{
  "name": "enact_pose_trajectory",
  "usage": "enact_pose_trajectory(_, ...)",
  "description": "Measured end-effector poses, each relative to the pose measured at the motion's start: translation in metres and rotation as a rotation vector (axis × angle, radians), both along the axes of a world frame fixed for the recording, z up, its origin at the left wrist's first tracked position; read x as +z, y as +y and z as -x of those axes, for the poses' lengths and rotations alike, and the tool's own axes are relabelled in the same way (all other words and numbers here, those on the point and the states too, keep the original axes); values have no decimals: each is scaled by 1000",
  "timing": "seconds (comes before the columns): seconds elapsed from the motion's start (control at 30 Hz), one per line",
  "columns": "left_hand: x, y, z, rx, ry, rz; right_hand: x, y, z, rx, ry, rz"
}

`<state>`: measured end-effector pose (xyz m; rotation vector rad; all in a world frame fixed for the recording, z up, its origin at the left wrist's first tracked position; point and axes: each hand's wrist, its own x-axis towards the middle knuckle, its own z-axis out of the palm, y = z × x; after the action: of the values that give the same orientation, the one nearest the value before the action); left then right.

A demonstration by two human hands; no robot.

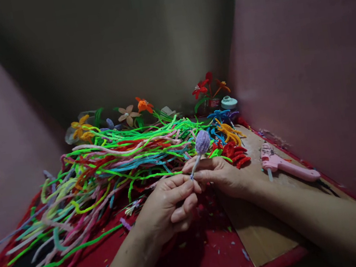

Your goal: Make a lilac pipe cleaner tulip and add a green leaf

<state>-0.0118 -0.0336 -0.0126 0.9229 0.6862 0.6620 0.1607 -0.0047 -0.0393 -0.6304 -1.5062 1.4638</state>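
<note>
A lilac pipe-cleaner bud (202, 142) on a thin stem rises between my two hands. My left hand (170, 207) is closed, its thumb and fingers pinched on the lower end of the stem. Just right of it, my right hand (221, 173) pinches the same stem with its fingertips. Both hands hover over the red cloth (202, 258), in front of a big loose heap of green, pink, blue and red pipe cleaners (103, 170).
A pink glue gun (283, 165) lies on a cardboard sheet (262, 236) at the right. Finished pipe-cleaner flowers (206, 87) stand at the back, with red (235, 154) and orange (229, 133) petal pieces near my right hand. Pink walls close in left and right.
</note>
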Motion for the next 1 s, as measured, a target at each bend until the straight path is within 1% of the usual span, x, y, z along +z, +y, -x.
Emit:
enact_pose_trajectory(0.07,-1,0,1,-9,-10,4,0,1,-1,45,3,-7)
enact_pose_trajectory(0.13,-1,0,1,-20,-9,10,0,1,-1,50,22,-27)
enact_pose_trajectory(0.2,1,-1,0,-13,11,2,0,0,-1,13,22,-44)
enact_pose_trajectory(0.27,2,-2,-3,32,79,-53,-1,-1,1,-40,1,-43)
enact_pose_trajectory(0.3,2,-2,-5,77,149,-122,-1,-2,2,-67,-14,-44)
enact_pose_trajectory(0.33,2,-3,-8,139,242,-227,-2,-3,2,-95,-30,-43)
enact_pose_trajectory(0.43,-4,-5,-13,354,612,-682,-2,-4,4,-163,-62,-13)
enact_pose_trajectory(0.5,-11,-6,-13,441,859,-932,0,-6,6,-193,-81,20)
enact_pose_trajectory(0.53,-14,-7,-13,448,964,-1019,0,-7,6,-198,-87,26)
enact_pose_trajectory(0.57,-17,-6,-12,429,1050,-1087,1,-7,7,-196,-89,28)
enact_pose_trajectory(0.63,-20,-5,-9,359,1155,-1180,1,-8,9,-174,-76,22)
enact_pose_trajectory(0.7,-20,-4,-6,314,1201,-1218,1,-8,10,-150,-57,32)
enact_pose_trajectory(0.77,-19,-3,-5,325,1191,-1205,0,-8,10,-135,-58,44)
enact_pose_trajectory(0.9,-13,-5,-6,387,1002,-1126,0,-7,9,-99,-42,9)
enact_pose_trajectory(1.0,-9,-7,-8,442,855,-1038,1,-8,8,-102,-32,-32)
